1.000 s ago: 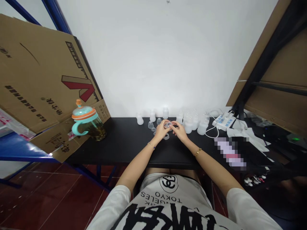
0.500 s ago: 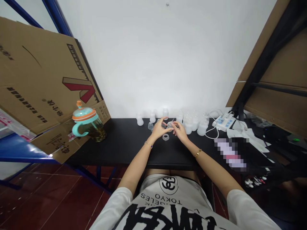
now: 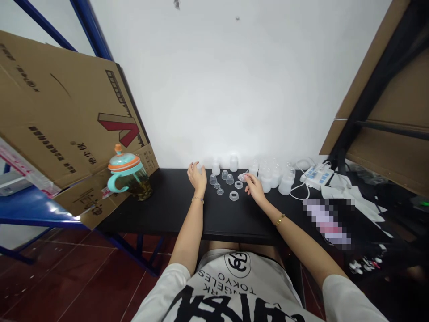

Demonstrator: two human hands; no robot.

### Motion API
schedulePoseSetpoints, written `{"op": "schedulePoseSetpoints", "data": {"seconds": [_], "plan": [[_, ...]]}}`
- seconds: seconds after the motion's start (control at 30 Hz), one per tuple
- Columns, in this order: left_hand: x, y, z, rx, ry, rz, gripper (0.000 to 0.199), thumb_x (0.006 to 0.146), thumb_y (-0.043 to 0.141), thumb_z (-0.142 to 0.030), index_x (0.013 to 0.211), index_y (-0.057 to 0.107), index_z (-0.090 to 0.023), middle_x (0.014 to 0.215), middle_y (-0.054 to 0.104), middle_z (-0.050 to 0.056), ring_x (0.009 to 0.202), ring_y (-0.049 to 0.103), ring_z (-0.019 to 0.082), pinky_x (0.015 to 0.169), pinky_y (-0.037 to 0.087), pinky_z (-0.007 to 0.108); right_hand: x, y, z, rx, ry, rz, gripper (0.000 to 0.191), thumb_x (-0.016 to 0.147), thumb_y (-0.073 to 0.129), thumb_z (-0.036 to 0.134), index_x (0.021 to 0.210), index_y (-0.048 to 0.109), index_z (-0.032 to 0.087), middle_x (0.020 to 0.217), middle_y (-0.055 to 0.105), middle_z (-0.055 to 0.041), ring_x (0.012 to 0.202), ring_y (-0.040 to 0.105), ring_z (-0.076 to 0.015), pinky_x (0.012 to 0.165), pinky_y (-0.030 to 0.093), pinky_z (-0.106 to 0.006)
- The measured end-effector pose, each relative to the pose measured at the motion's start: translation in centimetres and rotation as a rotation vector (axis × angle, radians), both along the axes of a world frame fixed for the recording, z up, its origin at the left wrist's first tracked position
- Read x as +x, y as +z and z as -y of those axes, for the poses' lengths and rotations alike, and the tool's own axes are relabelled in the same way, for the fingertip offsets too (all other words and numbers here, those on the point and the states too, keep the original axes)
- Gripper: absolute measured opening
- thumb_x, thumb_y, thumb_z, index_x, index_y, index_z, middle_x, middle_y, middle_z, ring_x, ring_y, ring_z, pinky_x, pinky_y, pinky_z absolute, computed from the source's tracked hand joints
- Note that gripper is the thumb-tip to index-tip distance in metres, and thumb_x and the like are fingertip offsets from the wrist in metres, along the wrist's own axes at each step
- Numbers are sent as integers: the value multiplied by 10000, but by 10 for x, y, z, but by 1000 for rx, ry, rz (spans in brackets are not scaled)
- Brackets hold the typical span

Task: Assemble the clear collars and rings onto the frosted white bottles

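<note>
Grip: left hand (image 3: 196, 175) open | right hand (image 3: 254, 188) touching clear piece (image 3: 242, 177) | shirt (image 3: 228, 286) reads TOKYO

The T-shirt (image 3: 231, 290) is white with short sleeves, big black lettering, a round black logo (image 3: 237, 264) and the word TOKYO (image 3: 228, 278). A thin bracelet (image 3: 197, 200) circles the left wrist (image 3: 197, 205), and a gold bangle (image 3: 279, 219) circles the right wrist (image 3: 273, 218).

left hand (image 3: 196, 176): moved left, open | right hand (image 3: 254, 188): dropped to clear fitting (image 3: 242, 177)
</note>
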State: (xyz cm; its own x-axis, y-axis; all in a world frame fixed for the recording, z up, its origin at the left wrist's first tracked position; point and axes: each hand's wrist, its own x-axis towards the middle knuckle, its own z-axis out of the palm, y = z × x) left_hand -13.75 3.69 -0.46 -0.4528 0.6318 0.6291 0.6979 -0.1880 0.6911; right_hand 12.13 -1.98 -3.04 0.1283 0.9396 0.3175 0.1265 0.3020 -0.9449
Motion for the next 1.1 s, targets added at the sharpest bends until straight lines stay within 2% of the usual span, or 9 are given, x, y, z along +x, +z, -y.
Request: {"op": "schedulePoseSetpoints", "data": {"seconds": [0.2, 0.43, 0.57, 0.77, 0.97, 1.1], "plan": [[-7, -13, -12, -138, 31, -159, 549, 937, 582, -364, 1458, 516, -206, 1587, 366, 196, 1450, 351, 385, 1136, 380, 541, 1, -2, 0, 6, -4, 35, 644, 855, 561, 719, 1202, 643, 182, 1115, 707, -105, 469, 563, -78, 348, 416, -200], [-17, -23, -25, -194, 38, -184, 649, 943, 566, -371, 1549, 400, -211, 1612, 323, 232, 1476, 329, 393, 1140, 364, 568, 0, -2, -1, -14, -23, 28, 698, 825, 583, 752, 1220, 640, 179, 1112, 712, -116, 470, 566, -92, 353, 429, -221], [-21, -23, -28, -175, 5, -150, 577, 962, 524, -352, 1510, 447, -191, 1591, 379, 219, 1464, 372, 372, 1146, 374, 541, 0, -3, -1, -7, -22, 38, 716, 827, 569, 766, 1229, 636, 178, 1116, 711, -118, 472, 561, -91, 352, 427, -221], [-25, -17, -29, -100, -34, -95, 488, 962, 519, -304, 1430, 499, -167, 1406, 601, 180, 1345, 526, 325, 1125, 407, 472, 1, -6, -2, 5, -5, 34, 690, 841, 572, 752, 1225, 639, 182, 1121, 698, -116, 495, 570, -96, 358, 417, -216], [-29, -18, -33, -146, 17, -49, 731, 906, 638, -337, 1531, 322, -128, 1436, 570, 225, 1338, 542, 339, 1090, 427, 439, 2, -6, -2, 19, 5, 74, 674, 845, 560, 763, 1196, 647, 194, 1082, 704, -100, 501, 581, -104, 365, 434, -218], [-31, -21, -35, -246, 4, 5, 840, 847, 712, -325, 1538, 285, -114, 1381, 605, 256, 1316, 563, 348, 1059, 435, 445, 2, -5, -2, 29, 2, 78, 665, 844, 556, 768, 1178, 654, 202, 1046, 705, -86, 495, 579, -104, 364, 436, -217]]}}
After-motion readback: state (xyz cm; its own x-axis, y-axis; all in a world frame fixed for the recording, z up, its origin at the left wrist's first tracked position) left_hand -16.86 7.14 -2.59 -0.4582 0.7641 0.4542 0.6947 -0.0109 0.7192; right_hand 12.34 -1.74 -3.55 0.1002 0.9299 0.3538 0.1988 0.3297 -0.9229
